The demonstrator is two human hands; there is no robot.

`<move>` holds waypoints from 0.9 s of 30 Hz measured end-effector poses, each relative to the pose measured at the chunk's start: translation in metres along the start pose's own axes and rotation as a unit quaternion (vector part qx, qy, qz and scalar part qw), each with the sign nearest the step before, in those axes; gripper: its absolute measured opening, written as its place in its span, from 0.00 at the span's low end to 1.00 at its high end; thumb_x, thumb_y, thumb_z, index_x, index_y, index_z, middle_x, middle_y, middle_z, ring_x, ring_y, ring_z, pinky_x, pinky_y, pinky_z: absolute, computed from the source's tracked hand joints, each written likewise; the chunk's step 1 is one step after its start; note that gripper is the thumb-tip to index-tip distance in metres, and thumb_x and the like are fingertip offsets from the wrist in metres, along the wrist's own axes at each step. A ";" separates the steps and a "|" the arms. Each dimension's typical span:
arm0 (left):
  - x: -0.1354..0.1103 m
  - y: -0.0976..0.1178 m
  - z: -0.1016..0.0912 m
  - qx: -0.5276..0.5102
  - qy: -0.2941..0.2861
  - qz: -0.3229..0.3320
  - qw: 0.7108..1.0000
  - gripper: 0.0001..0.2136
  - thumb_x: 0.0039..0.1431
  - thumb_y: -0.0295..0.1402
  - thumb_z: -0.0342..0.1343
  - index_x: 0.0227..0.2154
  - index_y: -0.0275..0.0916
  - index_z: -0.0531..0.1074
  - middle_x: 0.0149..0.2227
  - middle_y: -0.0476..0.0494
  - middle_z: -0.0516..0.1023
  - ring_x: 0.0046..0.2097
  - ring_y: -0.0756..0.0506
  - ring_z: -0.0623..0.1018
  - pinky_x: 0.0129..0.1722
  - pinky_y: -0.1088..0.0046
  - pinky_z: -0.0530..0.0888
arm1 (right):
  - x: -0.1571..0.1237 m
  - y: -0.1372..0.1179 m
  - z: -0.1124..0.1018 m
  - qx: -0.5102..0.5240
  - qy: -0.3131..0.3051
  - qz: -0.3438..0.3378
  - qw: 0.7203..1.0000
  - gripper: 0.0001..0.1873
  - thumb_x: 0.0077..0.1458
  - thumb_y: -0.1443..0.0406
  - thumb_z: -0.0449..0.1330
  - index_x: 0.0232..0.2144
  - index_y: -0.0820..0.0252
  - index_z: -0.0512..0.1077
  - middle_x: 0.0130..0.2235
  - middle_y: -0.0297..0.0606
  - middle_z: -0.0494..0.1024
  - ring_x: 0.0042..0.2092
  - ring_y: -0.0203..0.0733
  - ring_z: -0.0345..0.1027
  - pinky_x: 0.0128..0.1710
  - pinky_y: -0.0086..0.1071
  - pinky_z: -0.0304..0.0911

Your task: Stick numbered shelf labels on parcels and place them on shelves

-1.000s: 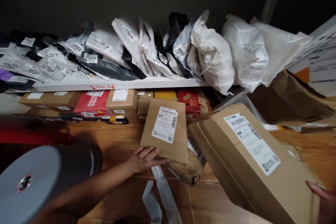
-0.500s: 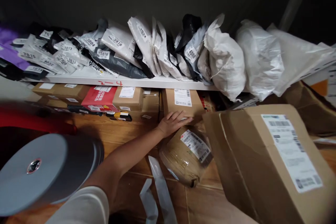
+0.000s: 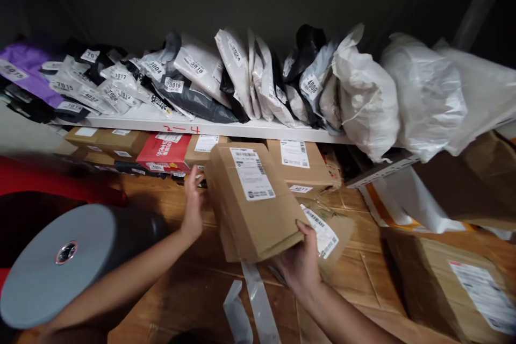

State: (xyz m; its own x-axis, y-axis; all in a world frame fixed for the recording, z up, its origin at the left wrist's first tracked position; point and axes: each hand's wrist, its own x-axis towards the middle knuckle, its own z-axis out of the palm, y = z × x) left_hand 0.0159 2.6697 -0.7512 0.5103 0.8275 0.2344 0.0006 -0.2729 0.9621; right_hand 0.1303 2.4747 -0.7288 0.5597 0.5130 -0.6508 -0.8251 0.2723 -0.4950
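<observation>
A brown cardboard box [image 3: 252, 220] with a white shipping label is held up over the floor, tilted. My right hand [image 3: 302, 263] grips its lower right corner, thumb on top and fingers beneath. Just off the box's left side, my left hand [image 3: 194, 204] is raised with its fingers apart, holding nothing. Behind it another cardboard box [image 3: 318, 169], tagged 4077 or similar, sits under the shelf. A taped brown parcel [image 3: 342, 231] lies on the floor, partly covered by my right hand and the held box.
Bagged parcels with number tags line a white shelf [image 3: 262, 130]. Below it stand boxes, including a red box [image 3: 163, 151]. A grey round stool [image 3: 92, 258] is at left, another carton [image 3: 451, 290] at lower right. Plastic strips [image 3: 258, 306] lie on the wooden floor.
My left hand has come off the box under the shelf and moved left. My right hand now shows, holding a box. The large carton at right is out of its earlier place.
</observation>
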 end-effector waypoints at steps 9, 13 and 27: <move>0.005 -0.001 0.057 0.141 -0.168 0.142 0.965 0.33 0.66 0.51 0.35 0.67 0.48 0.28 0.69 0.39 0.33 0.70 0.38 0.38 0.66 0.50 0.44 | 0.016 -0.017 -0.013 -0.038 0.106 -0.128 0.985 0.22 0.43 0.56 0.59 0.44 0.50 0.70 0.41 0.28 0.78 0.48 0.44 0.70 0.44 0.36 0.71; 0.009 -0.008 0.059 0.120 -0.169 0.140 0.968 0.33 0.66 0.52 0.35 0.68 0.47 0.30 0.70 0.40 0.34 0.70 0.40 0.39 0.67 0.53 0.42 | 0.015 -0.013 -0.007 -0.046 0.113 -0.154 0.981 0.23 0.44 0.55 0.58 0.45 0.50 0.69 0.41 0.29 0.78 0.49 0.45 0.70 0.46 0.37 0.71; 0.025 0.009 0.046 0.197 -0.197 0.026 0.960 0.32 0.63 0.49 0.47 0.65 0.40 0.52 0.65 0.31 0.53 0.66 0.37 0.58 0.63 0.55 0.60 | 0.071 0.017 0.022 0.008 0.059 -0.161 0.985 0.22 0.45 0.56 0.60 0.44 0.54 0.71 0.41 0.31 0.79 0.45 0.43 0.71 0.40 0.33 0.70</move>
State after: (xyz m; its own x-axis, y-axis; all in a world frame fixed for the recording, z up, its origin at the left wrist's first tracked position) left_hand 0.0681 2.6656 -0.7427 0.8043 0.5785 0.1356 0.2513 -0.5380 0.8046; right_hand 0.1548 2.5339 -0.7709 0.7972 0.3002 -0.5237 -0.6034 0.4191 -0.6784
